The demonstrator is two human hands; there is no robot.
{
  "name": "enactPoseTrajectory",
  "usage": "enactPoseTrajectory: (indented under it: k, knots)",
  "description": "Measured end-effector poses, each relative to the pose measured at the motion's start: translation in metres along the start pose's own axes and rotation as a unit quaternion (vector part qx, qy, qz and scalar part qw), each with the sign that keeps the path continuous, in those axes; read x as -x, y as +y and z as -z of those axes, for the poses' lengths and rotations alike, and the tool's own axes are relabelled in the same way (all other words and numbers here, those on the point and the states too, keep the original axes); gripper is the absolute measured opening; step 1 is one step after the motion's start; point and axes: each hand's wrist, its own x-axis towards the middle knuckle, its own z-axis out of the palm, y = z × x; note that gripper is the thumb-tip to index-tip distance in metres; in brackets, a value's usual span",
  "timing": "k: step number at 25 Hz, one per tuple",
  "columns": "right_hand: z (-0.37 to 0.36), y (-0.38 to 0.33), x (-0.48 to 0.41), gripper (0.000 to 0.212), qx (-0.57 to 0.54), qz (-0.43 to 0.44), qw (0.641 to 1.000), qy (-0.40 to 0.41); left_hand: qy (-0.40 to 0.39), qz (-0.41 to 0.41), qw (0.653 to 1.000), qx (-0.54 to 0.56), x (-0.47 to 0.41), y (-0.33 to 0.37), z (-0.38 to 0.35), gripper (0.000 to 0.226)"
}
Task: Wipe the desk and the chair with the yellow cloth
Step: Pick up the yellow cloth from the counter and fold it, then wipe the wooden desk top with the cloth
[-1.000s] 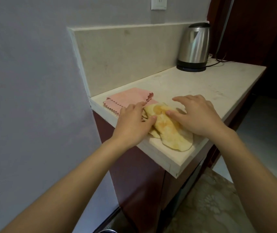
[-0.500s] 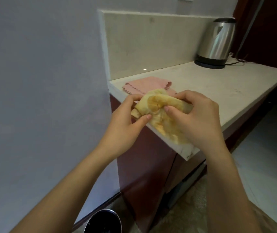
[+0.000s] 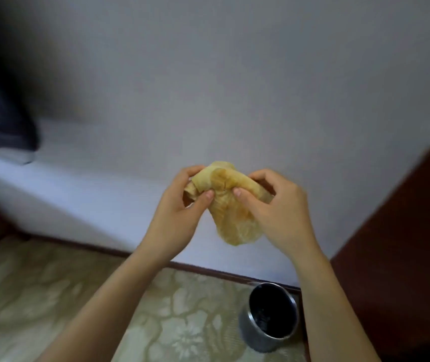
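Yellow cloth (image 3: 230, 205), bunched, hangs in mid-air before a pale wall (image 3: 234, 87), pinched between both hands. Left hand (image 3: 179, 212) curls thumb and fingers round its left end; right hand (image 3: 276, 212) grips its right side. Below, a metal bin (image 3: 270, 317) stands on patterned carpet (image 3: 51, 288) beside a dark cabinet (image 3: 404, 244).

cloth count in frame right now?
1: the yellow cloth, bunched up and held in mid-air, pinched between the left hand and the right hand. Any other cloth would be outside this view.
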Motion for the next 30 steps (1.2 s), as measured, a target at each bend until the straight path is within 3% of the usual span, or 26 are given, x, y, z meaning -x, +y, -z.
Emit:
enactPoseTrajectory:
  k: [5,8,13,17,26,30]
  knots:
    - [-0.165,-0.078,0.052,0.014,-0.067,0.087,0.977,-0.183,0.219,0.105,0.966,0.087,0.119,-0.011,0.153,0.025]
    - [-0.274,-0.139,0.098,0.01,-0.101,0.145,0.934,-0.312,0.383,0.125,0.912,0.076,0.2,-0.013,0.242,0.023]
    - [-0.408,-0.212,0.16,0.011,-0.138,0.22,0.835,-0.486,0.558,0.155,0.811,0.083,0.291,-0.027,0.348,0.021]
    - [-0.503,-0.265,0.194,0.013,-0.182,0.243,0.763,-0.571,0.628,0.15,0.761,0.068,0.34,-0.037,0.436,0.022]
    - [-0.747,-0.416,0.204,0.01,-0.222,0.251,0.64,-0.692,0.688,0.141,0.712,0.02,0.375,-0.036,0.689,0.02]
    - [-0.832,-0.46,0.216,0.011,-0.227,0.226,0.624,-0.713,0.709,0.155,0.688,-0.001,0.394,-0.043,0.766,0.027]
